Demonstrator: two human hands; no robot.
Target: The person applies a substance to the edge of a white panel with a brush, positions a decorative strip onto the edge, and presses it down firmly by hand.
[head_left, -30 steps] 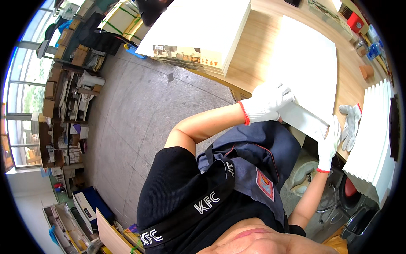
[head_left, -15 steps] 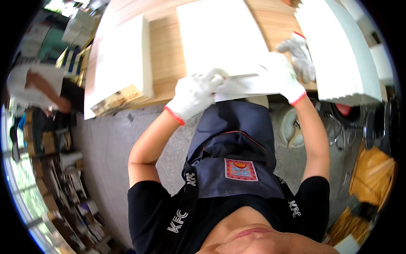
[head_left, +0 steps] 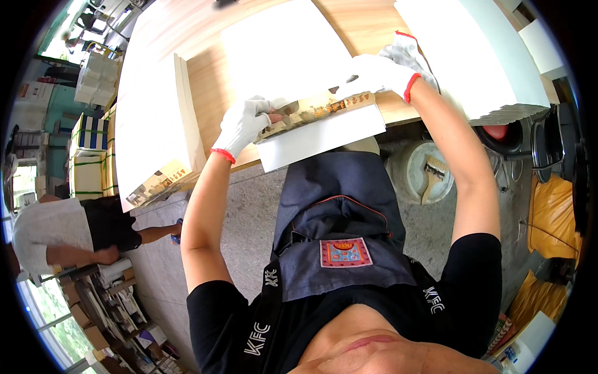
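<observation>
A large white sheet (head_left: 280, 47) lies on the wooden table in front of me. Along its near side runs a strip with a brown and orange printed pattern (head_left: 311, 109). My left hand (head_left: 243, 126), in a white glove with bare fingertips, pinches the strip's left end. My right hand (head_left: 380, 78), gloved too, is closed around the strip's right end; glare blurs its fingers. Below the strip, a plain white sheet (head_left: 324, 137) juts over the table's front edge. A loose grey-white glove (head_left: 408, 53) lies just beyond my right hand.
On the left stands a stack of printed sheets (head_left: 156, 134); a tall white paper stack (head_left: 479, 62) fills the right. Under the table sits a round tub with a brush (head_left: 423, 171). A person (head_left: 68, 234) is at the far left, near shelves of boxes (head_left: 103, 305).
The printed strip has come into sight between my hands, where plain white paper showed before. Both hands have shifted left in the picture. The person at the left appears lower in view.
</observation>
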